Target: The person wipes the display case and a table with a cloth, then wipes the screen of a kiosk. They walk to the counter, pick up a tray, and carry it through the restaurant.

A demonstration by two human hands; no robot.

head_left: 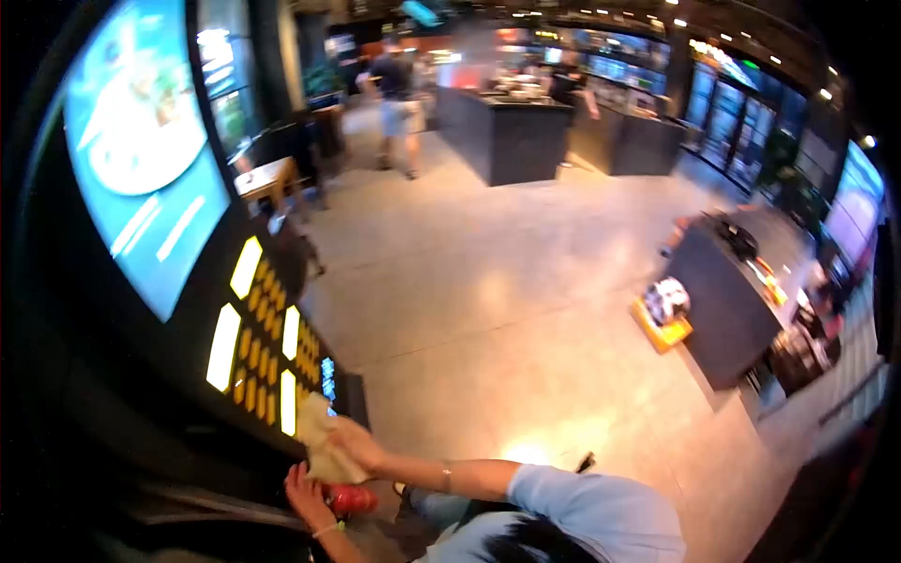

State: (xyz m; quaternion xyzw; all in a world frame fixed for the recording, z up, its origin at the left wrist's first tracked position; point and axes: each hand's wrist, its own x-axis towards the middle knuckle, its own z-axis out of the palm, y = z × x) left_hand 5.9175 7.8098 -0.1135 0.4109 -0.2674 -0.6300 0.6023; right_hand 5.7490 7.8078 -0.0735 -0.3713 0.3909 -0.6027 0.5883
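Observation:
My right hand [358, 445] is closed on a pale yellowish cloth [324, 441]. The cloth lies against the lower edge of a dark display panel [258, 366] with glowing yellow blocks. Below it, my left hand [308, 497] is bent round one end of a red bottle-like object [352, 499], which sticks out to the right. Its fingers are near the dark lower part of the panel, and blur hides their exact grip. A light band is on the left wrist, and a thin bracelet on the right forearm.
A large lit screen [141, 141] rises at the left. Dark counters [507, 136] stand at the back, with a person [392, 94] near them. On the right is another dark counter [727, 300], with a yellow box [662, 330] on the pale floor [488, 281] beside it.

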